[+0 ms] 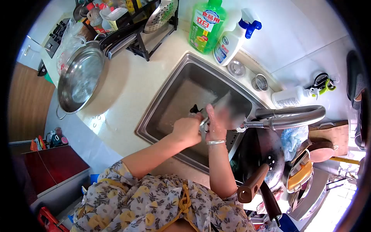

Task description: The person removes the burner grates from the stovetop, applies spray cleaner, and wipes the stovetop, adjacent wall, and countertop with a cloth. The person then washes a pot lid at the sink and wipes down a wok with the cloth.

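Metal piece (pixel 203 122), small and shiny, sits between your two hands over the sink (pixel 156 101), a little toward 4 o'clock from the basin's middle. Your left hand (pixel 187 129) is curled tight and seems to pinch one end of it; your right hand (pixel 216 125), wet and with a bangle (pixel 216 142) at the wrist, stands with its thumb raised just beside the piece. You can't tell from here how the right fingers close on it, and a blurred patch hides what lies past them.

As a judgement, the step in hand is close two-handed work on the piece near the tap (pixel 293 117), which reaches in from 3 o'clock. With wet skin, any change of hold calls for one hand keeping a firm grip while the other shifts. A dark object (pixel 196 109) shows just beyond your left fingers.

For writing, look to 12 o'clock: the green bottle (pixel 206 29) reads 立白, with 食品用 above it. The spray bottle (pixel 228 45) at 1 o'clock carries a label too small to read, as does the white bottle (pixel 288 97) leaning near the tap. Toward 10 o'clock, a steel pan (pixel 82 79) rests on the table (pixel 119 83); a wok (pixel 251 150) lies at 4 o'clock.
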The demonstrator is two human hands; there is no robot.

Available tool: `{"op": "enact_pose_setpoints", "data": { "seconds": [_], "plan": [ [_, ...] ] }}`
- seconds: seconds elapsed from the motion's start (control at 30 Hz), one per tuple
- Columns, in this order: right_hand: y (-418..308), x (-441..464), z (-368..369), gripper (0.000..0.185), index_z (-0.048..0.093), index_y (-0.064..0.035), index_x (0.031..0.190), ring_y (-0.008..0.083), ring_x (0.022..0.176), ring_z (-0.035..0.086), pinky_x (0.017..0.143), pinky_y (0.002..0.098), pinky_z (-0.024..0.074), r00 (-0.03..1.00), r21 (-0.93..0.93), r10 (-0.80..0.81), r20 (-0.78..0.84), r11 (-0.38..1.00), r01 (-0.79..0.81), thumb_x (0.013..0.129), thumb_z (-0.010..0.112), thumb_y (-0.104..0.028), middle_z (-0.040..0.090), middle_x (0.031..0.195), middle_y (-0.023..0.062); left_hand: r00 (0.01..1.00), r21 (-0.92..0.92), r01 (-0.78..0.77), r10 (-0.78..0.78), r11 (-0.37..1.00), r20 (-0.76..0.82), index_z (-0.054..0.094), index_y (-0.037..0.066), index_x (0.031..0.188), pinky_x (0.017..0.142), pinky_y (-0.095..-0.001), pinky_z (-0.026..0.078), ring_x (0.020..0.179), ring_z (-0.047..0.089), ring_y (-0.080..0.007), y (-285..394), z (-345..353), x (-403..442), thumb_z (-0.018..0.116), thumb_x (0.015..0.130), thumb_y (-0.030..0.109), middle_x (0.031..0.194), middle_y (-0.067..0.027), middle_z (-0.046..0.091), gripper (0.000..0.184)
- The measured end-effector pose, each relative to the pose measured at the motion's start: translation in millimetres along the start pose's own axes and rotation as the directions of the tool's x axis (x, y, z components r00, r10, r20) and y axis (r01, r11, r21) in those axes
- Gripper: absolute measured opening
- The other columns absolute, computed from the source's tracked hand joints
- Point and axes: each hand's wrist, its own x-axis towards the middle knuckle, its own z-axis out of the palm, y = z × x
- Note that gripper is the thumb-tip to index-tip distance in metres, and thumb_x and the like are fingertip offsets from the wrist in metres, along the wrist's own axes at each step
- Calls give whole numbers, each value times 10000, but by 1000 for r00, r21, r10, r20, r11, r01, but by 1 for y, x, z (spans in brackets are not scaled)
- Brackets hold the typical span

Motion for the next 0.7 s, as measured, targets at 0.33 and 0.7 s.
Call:
{"op": "enact_pose_setpoints", "data": {
  "seconds": [0.33, 0.7],
  "plan": [
    [-23, -30, -100, 533, 520, -17, 1236, 304, 1059, 600, 897, 458, 531, 998, 149, -64, -17, 987, 66, 706, 560, 26, 606, 1129, 128, 919, -39, -374, 376, 926, 114, 449, -27, 1355, 890, -465, 519, 1097, 611, -390, 18, 48, -17, 729, 773, 495, 1295, -235, 547, 830],
    [-13, -28, -146, 684, 488, -11, 1293, 380, 1249, 525, 1062, 571, 415, 998, 291, -58, -13, 955, 59, 610, 489, -34, 572, 1254, 177, 998, -341, 46, -55, 939, -16, 387, -74, 1413, 836, -375, 529, 933, 671, -289, -56, 55, 54, 701, 850, 397, 1232, -247, 589, 798]
  ]
}}
